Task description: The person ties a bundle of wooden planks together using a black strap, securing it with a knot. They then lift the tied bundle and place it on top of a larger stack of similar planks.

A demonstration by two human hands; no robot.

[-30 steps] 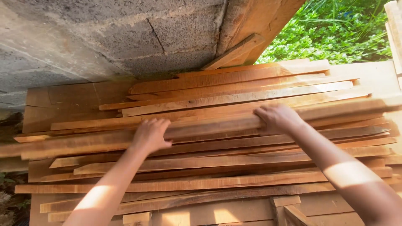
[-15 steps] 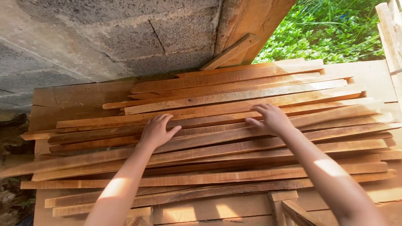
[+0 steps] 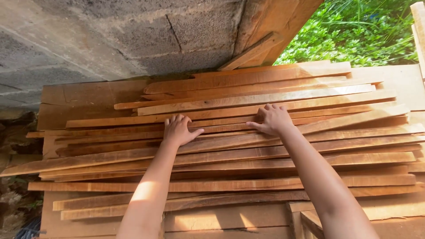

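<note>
A stack of long, thin reddish-brown wooden slats [image 3: 230, 155] lies across wider boards, spread left to right. My left hand [image 3: 178, 129] rests palm down on a slat near the middle of the stack, fingers apart, thumb out. My right hand [image 3: 274, 118] presses flat on a slat a little farther right and back, fingers spread. Neither hand grips anything; both lie on top of the wood. Both forearms reach in from the bottom edge.
A grey concrete block wall [image 3: 124, 40] rises behind the stack. A slanted wooden beam [image 3: 265, 35] leans at the back right, with green plants [image 3: 358, 31] beyond. Wide boards [image 3: 221, 219] lie under the slats at the front. Dirt and debris [image 3: 13, 208] sit at the left.
The long slat under both hands has slid back onto the pile. Both hands have moved away from me with it and opened flat.
</note>
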